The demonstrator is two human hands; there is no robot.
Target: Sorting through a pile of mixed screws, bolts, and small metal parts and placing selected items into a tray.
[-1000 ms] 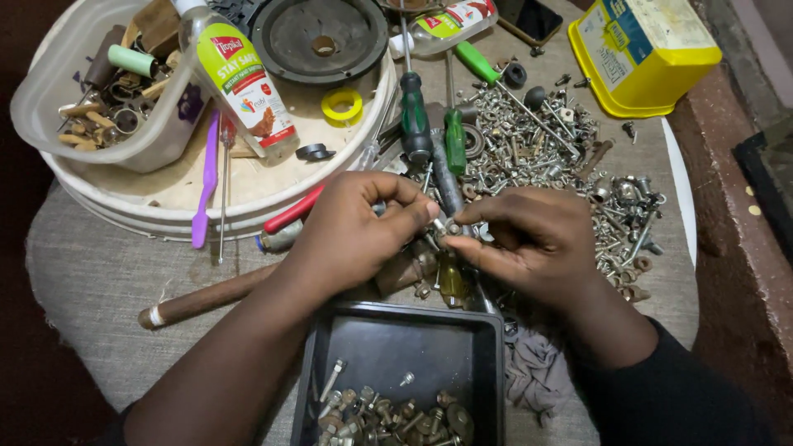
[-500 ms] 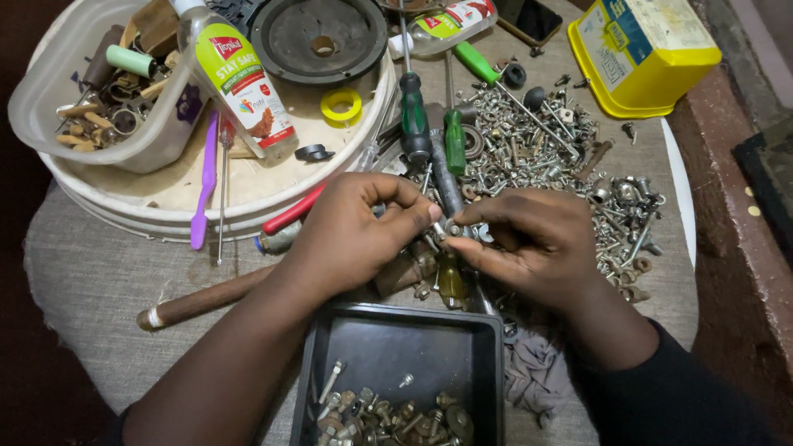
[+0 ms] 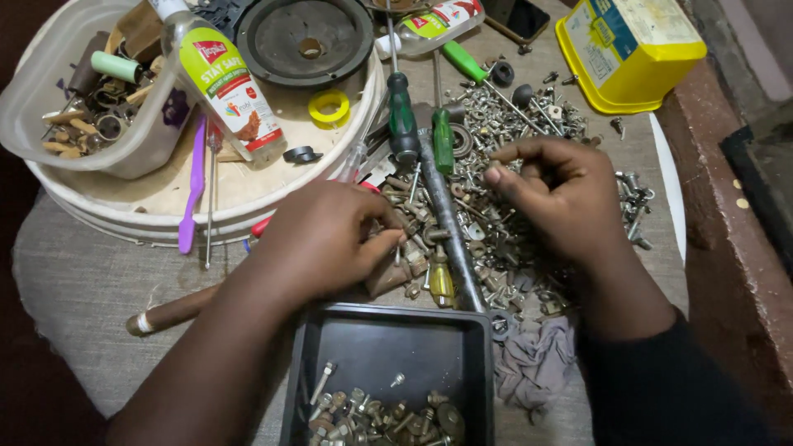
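Screw pile (image 3: 504,223) spread on cloth under both my hands; my left hand (image 3: 326,239) low on pile's near edge, fingers curled, thumb and forefinger pinched on small screw (image 3: 396,256); my right hand (image 3: 562,194) above pile's middle, fingertips bunched, whether anything is held I cannot tell; black tray (image 3: 392,355) just below hands, screws along its near side; screwdrivers (image 3: 403,124) at pile's far edge; white tub (image 3: 206,194) left; yellow box (image 3: 632,49) far right.

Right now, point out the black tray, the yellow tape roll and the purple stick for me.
black tray (image 3: 388,318): head view, on its bare far rim.
yellow tape roll (image 3: 329,99): head view, on the top of its ring.
purple stick (image 3: 195,183): head view, on the middle of its shaft.
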